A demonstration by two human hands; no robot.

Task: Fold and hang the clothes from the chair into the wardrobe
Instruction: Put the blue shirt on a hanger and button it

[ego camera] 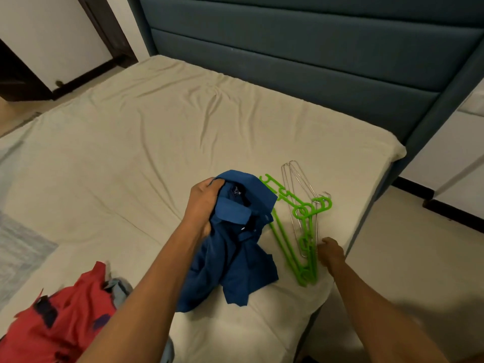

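A dark blue collared shirt [235, 247] hangs crumpled above the bed, its lower part resting on the sheet. My left hand [203, 205] grips it near the collar. To its right lie green plastic hangers [303, 231] stacked with thin metal wire hangers [296, 179] on the sheet. My right hand [330, 254] rests at the lower end of the hangers, fingers curled against the green and wire ones; whether it grips them is unclear.
A red garment with dark patches [60, 318] and a grey piece lie at the bed's lower left. The beige sheet [157, 142] covers the bed below a teal padded headboard [301, 48]. Floor and white furniture lie to the right, past the bed's edge.
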